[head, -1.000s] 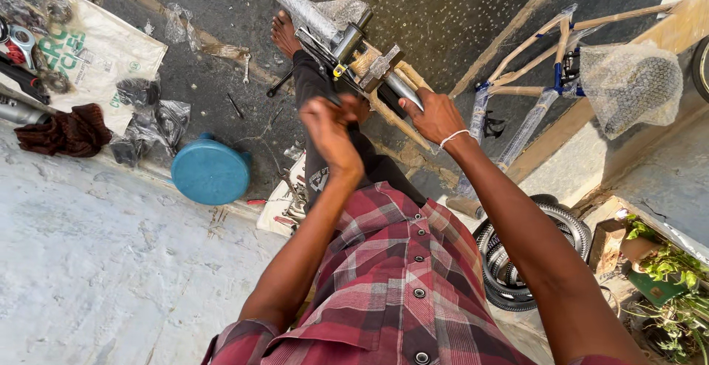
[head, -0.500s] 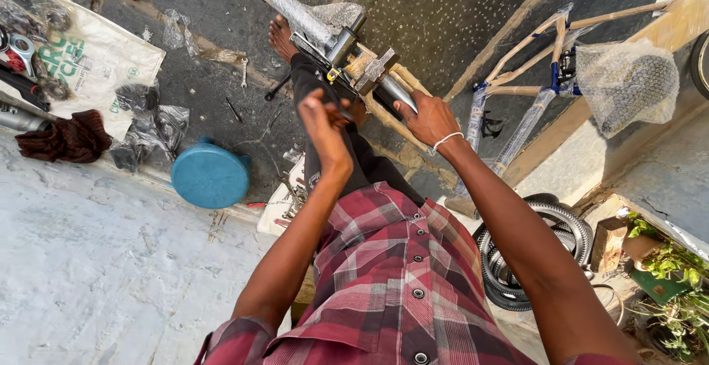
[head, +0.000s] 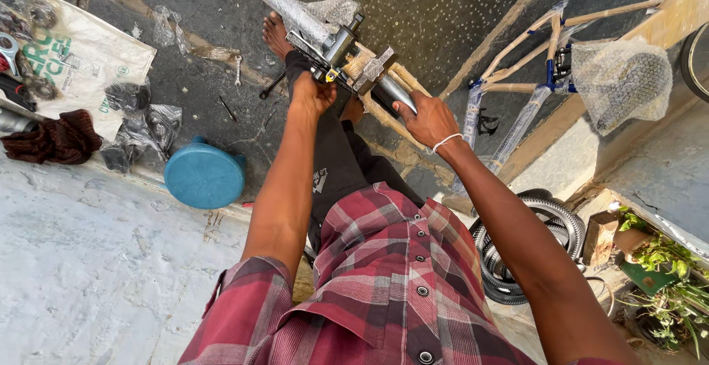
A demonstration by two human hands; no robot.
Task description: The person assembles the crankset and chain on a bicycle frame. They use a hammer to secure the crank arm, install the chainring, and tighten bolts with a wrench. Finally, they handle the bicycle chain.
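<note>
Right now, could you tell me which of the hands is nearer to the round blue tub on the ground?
Left. The left hand grips the bike frame's fittings above and right of the blue tub; the right hand is farther right.

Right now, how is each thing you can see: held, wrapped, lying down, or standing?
Left hand: gripping the metal fittings on the wrapped bicycle frame.
Right hand: closed around the frame's bare metal tube.
Bubble-wrapped grey bicycle frame: held up off the ground, partly unwrapped.
Second paper-wrapped bicycle frame: leaning against the step.
Round blue plastic stool: standing on the floor.
Black bicycle tyres: stacked flat.
Small metal spanner: lying on the floor.
</note>
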